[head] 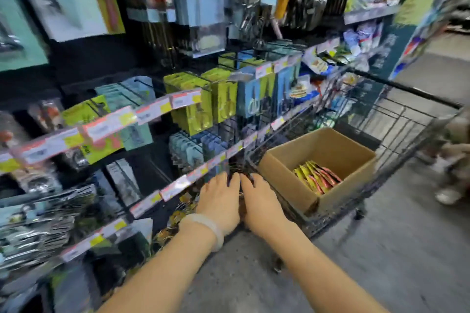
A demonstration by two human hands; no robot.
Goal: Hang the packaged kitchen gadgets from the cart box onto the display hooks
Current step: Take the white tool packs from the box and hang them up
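Note:
A cardboard box (287, 170) sits in the wire cart (396, 119) and holds several yellow and red packaged gadgets (316, 176) standing on edge. My left hand (220, 202) and my right hand (263, 204) are side by side at the cart's near left corner, fingers stretched forward. Something dark and blurred (241, 204) lies between the two palms; I cannot tell what it is. To the left, display hooks (193, 79) carry green packs (201, 109) and blue packs (254, 99).
Price-tag rails (109, 122) run along the hook rows. Utensils hang higher up (300, 2). A person's legs and shoe (450, 185) are at the right beyond the cart. Grey floor (381, 262) lies below and to the right.

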